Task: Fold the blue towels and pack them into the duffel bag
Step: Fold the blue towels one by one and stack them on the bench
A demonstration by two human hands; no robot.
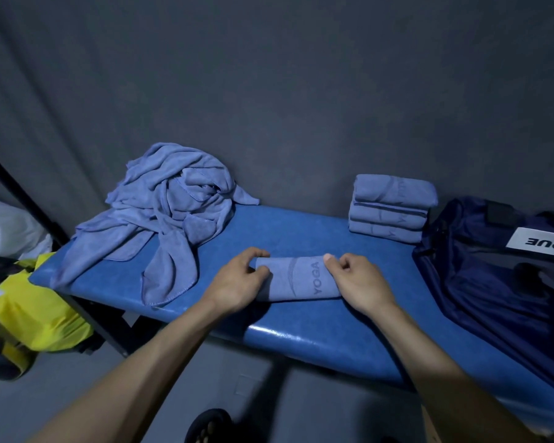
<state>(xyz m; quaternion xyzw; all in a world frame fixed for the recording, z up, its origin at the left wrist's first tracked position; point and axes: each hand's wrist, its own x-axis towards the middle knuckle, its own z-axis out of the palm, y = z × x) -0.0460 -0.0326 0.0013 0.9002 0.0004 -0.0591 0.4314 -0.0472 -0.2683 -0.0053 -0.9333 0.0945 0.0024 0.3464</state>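
Fingers [256, 272] of left hand [237, 282] curled round left end of folded towel [296, 279], right hand [359, 282] pinching its right end; towel lying on blue desk [317, 334] near front edge. Stack of folded towels [392, 207] behind, duffel bag [499, 270] at right, heap of unfolded towels [170, 212] at left

The big dark blue mesh duffel bag [499, 282] runs off the right edge, so its white label [541, 243] shows only some letters. The left end of the small folded blue towel [293, 279] hides under the left hand [237, 282]. A yellow plastic bag [39, 314] is cut off at the left edge. A dark sandal [210, 425] is cut off at the bottom.
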